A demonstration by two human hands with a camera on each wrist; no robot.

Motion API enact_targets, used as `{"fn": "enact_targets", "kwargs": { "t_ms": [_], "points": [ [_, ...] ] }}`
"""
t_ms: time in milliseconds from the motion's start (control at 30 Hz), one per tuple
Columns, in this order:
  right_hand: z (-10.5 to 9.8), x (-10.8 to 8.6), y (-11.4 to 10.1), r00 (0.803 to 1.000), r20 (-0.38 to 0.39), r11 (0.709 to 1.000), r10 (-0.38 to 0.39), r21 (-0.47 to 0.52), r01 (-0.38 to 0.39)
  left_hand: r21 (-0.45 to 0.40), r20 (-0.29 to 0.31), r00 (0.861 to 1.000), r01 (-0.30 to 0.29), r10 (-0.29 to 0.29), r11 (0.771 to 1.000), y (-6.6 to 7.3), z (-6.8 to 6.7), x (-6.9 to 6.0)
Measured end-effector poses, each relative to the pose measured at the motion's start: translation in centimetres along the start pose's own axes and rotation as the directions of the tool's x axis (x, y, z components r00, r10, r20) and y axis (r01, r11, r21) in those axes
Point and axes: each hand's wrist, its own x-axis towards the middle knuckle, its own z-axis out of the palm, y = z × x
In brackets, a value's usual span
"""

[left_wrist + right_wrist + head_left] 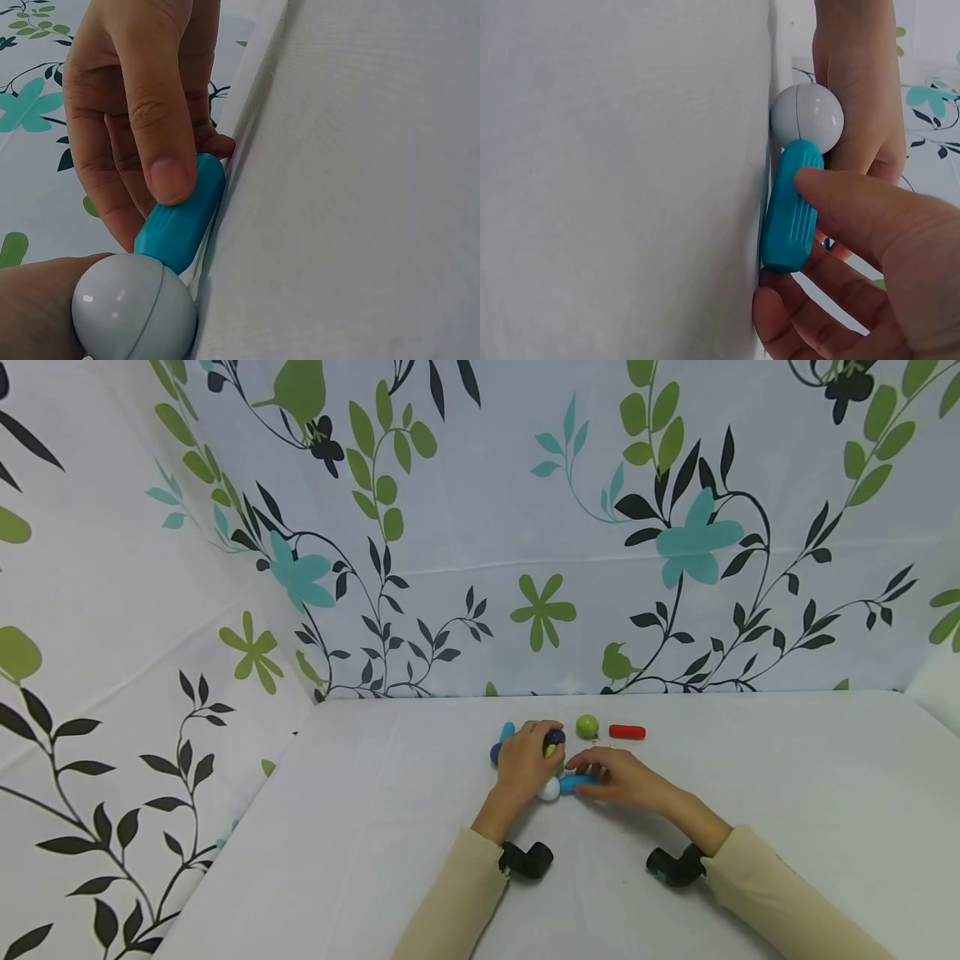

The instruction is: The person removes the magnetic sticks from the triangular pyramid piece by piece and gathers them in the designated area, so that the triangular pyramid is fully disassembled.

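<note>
My right hand (626,778) pinches a blue ridged rod (791,214), its thumb on the near side and fingers around the free end. The rod's other end meets a white ball (135,307) with a seam. My left hand (519,764) holds the joined ball-and-rod toy, fingers curled over a dark blue ball (555,737) and a yellow-green rod (551,750). The white ball sits against the base of that hand. Another dark blue ball (495,754) and a blue rod (507,731) show at its left; their joints are partly hidden.
A green ball (587,727) and a red rod (627,732) lie loose on the white table (375,827) behind the right hand. A patterned cloth (480,543) hangs behind and at the left. Black wrist cameras (527,860) sit by the sleeves.
</note>
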Motion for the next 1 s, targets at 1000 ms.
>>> {"fn": "enact_targets", "kwargs": {
  "t_ms": [1000],
  "points": [
    [-0.50,-0.29,0.35,0.998,-0.019,0.998,0.059,-0.001,-0.059,0.027,-0.020,1.000,-0.014,0.015,1.000,-0.07,0.11,-0.01]
  ]
}}
